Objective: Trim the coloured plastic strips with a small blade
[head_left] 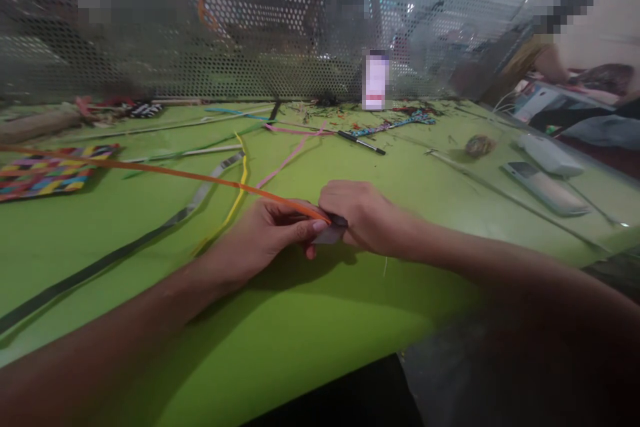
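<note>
My left hand (267, 230) is closed in a pinch on a long orange strip (170, 173), which stretches away to the left edge of the view. Its thumb lies along the strip's end. Against that end is a small flat grey piece (330, 235), between my two hands. My right hand (363, 213) is curled shut at the grey piece, knuckles up; a dark bit shows at its fingers, and what lies inside the fist is hidden. Beneath the orange strip, a yellow strip (244, 167) and a dark grey strip (115, 257) rest on the green table (300, 320).
A multicoloured woven piece (55, 170) lies at left. Farther back are pink strips (290, 160), a black pen (361, 142), a patterned blue band (390, 125) and an upright phone (376, 80). At right sit a phone-like device (545, 188) and a white box (550, 153). Perforated metal borders the back.
</note>
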{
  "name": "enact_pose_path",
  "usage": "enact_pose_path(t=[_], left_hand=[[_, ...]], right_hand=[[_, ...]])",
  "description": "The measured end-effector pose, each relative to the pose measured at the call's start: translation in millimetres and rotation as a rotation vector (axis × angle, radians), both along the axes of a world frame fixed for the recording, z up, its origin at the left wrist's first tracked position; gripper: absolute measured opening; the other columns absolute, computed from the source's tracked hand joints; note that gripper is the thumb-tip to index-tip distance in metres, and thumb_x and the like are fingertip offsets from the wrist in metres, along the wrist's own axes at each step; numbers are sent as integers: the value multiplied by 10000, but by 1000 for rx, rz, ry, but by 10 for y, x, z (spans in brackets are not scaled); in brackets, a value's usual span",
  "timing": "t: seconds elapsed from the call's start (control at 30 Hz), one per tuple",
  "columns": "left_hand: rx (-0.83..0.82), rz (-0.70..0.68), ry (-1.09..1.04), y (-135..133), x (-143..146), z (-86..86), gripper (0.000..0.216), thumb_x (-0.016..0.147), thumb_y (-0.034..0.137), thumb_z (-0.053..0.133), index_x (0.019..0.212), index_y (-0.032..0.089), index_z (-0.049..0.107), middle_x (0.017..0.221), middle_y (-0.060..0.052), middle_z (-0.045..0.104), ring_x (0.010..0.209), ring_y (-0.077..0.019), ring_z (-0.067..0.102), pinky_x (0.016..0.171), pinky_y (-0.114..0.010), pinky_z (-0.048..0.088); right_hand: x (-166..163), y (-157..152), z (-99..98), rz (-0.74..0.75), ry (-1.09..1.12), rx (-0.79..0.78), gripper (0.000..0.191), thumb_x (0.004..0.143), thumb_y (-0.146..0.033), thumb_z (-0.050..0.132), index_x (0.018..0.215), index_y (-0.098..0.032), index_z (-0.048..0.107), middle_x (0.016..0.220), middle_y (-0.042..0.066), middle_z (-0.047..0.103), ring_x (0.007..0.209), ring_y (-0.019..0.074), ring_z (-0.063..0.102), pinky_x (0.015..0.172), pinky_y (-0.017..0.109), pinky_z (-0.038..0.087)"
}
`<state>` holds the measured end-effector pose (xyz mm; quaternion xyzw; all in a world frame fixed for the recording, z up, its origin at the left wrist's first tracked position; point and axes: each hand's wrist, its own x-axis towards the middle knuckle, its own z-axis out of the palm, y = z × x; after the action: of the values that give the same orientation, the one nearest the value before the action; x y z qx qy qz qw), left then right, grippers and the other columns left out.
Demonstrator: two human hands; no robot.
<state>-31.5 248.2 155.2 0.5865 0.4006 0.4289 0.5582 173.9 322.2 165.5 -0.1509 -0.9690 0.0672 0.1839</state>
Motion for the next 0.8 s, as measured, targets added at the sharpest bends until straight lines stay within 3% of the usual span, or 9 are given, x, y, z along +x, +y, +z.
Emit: enact_pose_path(t=[0.23, 0.43, 0.53, 0.8], left_hand=[[12, -22, 0, 8, -8, -15, 122, 928, 235, 754, 873, 216, 861, 675, 12, 761, 627, -108, 656, 676, -199, 520], [9, 8, -38, 12, -17, -43, 68, 898, 261, 814, 873, 211, 851, 656, 13, 752, 613, -111, 654, 651, -201, 517], [7, 29, -74, 23, -9, -44, 115, 882, 255, 835, 782, 198, 832, 601, 19, 719, 566, -103, 640, 619, -195, 518], [-2, 50, -119, 12, -16, -59, 71, 877, 268, 851, 849, 206, 869, 622, 6, 736, 565, -99, 631, 599, -189, 511]], right_hand=[[2, -13, 23, 76, 104, -3, 206, 973, -122, 512, 773, -169, 497, 732, 3, 495, 682, 118, 388, 672, 248, 308], [6, -31, 65, 51, 196, -45, 224, 912, -68, 526, 737, -181, 444, 705, -14, 465, 669, 105, 370, 659, 257, 287], [24, -15, 118, 21, 292, -123, 241, 878, -60, 539, 718, -189, 414, 682, -26, 439, 653, 96, 344, 645, 254, 285], [54, -18, 227, 127, 391, -435, 138, 977, -169, 578, 861, -172, 503, 783, -17, 508, 682, 68, 431, 627, 195, 369]])
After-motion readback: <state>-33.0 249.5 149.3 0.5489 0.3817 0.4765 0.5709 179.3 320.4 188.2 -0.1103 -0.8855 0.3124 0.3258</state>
